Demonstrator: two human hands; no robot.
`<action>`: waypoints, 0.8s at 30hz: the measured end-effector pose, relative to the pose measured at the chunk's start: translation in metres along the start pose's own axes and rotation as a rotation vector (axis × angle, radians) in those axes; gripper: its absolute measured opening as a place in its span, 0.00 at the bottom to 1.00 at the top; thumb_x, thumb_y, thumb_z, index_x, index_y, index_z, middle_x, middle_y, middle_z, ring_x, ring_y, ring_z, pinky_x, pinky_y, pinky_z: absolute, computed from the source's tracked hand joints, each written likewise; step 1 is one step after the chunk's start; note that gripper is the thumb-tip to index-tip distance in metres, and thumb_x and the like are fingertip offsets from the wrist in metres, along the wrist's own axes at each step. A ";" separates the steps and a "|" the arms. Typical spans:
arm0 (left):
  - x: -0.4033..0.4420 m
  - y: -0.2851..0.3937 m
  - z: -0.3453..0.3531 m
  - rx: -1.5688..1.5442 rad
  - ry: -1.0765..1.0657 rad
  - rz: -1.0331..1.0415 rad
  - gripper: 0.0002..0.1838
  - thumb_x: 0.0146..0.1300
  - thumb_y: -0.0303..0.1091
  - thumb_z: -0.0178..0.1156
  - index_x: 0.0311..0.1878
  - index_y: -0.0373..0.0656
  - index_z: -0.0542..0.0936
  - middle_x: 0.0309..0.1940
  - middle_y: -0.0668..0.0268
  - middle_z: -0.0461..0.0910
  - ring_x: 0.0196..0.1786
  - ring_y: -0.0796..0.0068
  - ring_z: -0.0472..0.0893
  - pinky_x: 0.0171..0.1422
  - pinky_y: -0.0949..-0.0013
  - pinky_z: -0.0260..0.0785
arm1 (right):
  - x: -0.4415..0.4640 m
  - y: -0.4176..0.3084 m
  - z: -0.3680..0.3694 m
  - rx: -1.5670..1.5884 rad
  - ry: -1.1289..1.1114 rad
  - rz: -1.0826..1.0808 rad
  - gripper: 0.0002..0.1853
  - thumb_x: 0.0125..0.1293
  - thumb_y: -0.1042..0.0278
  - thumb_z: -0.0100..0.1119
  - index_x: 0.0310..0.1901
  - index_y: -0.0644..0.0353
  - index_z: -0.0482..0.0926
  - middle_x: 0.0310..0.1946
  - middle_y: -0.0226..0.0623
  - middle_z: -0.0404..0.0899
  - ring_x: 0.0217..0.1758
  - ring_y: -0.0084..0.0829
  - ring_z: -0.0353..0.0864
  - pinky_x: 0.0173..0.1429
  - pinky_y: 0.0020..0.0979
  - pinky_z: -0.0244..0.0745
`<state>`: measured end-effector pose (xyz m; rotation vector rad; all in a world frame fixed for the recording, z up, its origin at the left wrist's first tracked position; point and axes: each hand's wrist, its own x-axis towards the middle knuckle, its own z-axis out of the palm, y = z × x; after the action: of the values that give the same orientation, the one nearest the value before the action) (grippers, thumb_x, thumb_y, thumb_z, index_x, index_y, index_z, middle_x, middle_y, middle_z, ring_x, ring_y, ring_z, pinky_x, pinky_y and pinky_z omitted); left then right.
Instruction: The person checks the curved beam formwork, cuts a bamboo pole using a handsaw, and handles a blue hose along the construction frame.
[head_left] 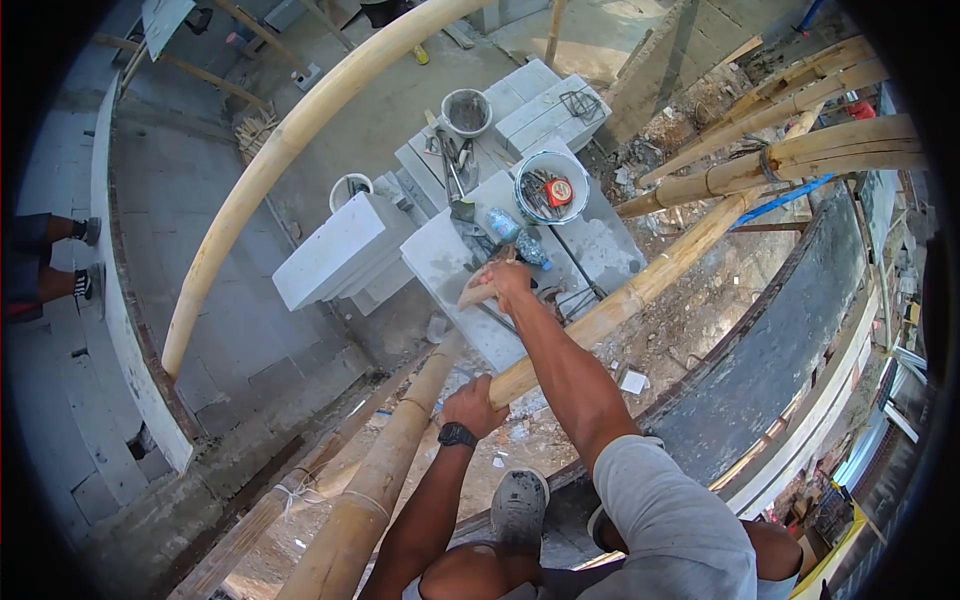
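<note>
My left hand (475, 405), below a black wristwatch, is wrapped round the near end of a slanting bamboo pole (600, 320). My right hand (508, 283) reaches past that pole and is closed on a flat light-brown wooden piece (478, 293); its exact kind is unclear. The hand is over pale blocks (440, 255) that serve as a work surface. Close beyond it lie plastic bottles (505, 224) and a trowel (462, 210). A white bucket (526, 208) holds nails or small metal bits and a red tape measure (559, 192).
A thick bamboo pole (275, 150) arches across the left, and another (400, 440) slants up from below. A smaller bucket (466, 112) stands farther back. Stacked white blocks (340, 250) are at the left. Rubble ground (700, 300) shows below. Another person's legs (60, 255) are at far left.
</note>
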<state>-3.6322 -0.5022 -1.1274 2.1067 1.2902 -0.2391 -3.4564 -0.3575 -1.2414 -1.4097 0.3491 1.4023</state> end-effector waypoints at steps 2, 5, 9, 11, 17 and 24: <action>-0.001 0.000 0.001 -0.007 0.006 -0.003 0.29 0.45 0.46 0.74 0.48 0.46 0.74 0.38 0.59 0.82 0.39 0.54 0.84 0.41 0.53 0.78 | -0.003 0.001 0.011 -0.051 -0.015 0.038 0.03 0.67 0.77 0.55 0.35 0.66 0.74 0.22 0.36 0.74 0.22 0.29 0.75 0.28 0.33 0.76; -0.001 -0.001 0.002 -0.019 0.004 -0.013 0.30 0.44 0.47 0.75 0.49 0.46 0.74 0.39 0.58 0.82 0.40 0.54 0.84 0.42 0.53 0.78 | -0.017 0.001 0.032 -0.165 -0.061 -0.083 0.02 0.66 0.77 0.57 0.35 0.65 0.75 0.22 0.35 0.74 0.23 0.29 0.76 0.28 0.32 0.76; -0.002 0.000 0.002 -0.002 -0.018 -0.015 0.30 0.45 0.48 0.73 0.49 0.46 0.75 0.40 0.57 0.83 0.40 0.54 0.85 0.42 0.52 0.78 | -0.024 -0.004 0.027 -0.087 -0.134 0.035 0.03 0.66 0.78 0.56 0.34 0.64 0.74 0.22 0.34 0.73 0.23 0.29 0.75 0.28 0.33 0.75; -0.001 0.000 0.000 0.006 -0.010 -0.018 0.28 0.47 0.49 0.72 0.49 0.46 0.76 0.40 0.57 0.84 0.40 0.53 0.85 0.41 0.52 0.79 | -0.020 0.011 0.006 0.024 -0.149 0.096 0.02 0.66 0.79 0.54 0.34 0.65 0.74 0.21 0.36 0.71 0.22 0.31 0.74 0.27 0.36 0.75; -0.002 -0.001 0.001 0.017 0.021 0.010 0.28 0.46 0.48 0.72 0.47 0.45 0.75 0.36 0.59 0.82 0.37 0.55 0.85 0.40 0.53 0.78 | -0.002 0.042 -0.057 0.193 0.172 0.146 0.03 0.65 0.78 0.51 0.39 0.68 0.71 0.24 0.40 0.73 0.20 0.32 0.74 0.24 0.36 0.73; -0.002 0.000 0.000 -0.004 0.052 0.033 0.25 0.47 0.47 0.72 0.44 0.46 0.75 0.35 0.59 0.82 0.36 0.55 0.85 0.40 0.54 0.78 | 0.040 -0.007 -0.047 -0.185 0.285 -0.072 0.07 0.66 0.77 0.54 0.44 0.66 0.71 0.24 0.39 0.73 0.17 0.30 0.72 0.20 0.36 0.69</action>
<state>-3.6330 -0.5041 -1.1264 2.1418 1.2836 -0.1691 -3.4150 -0.3747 -1.2843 -1.7633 0.3542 1.2002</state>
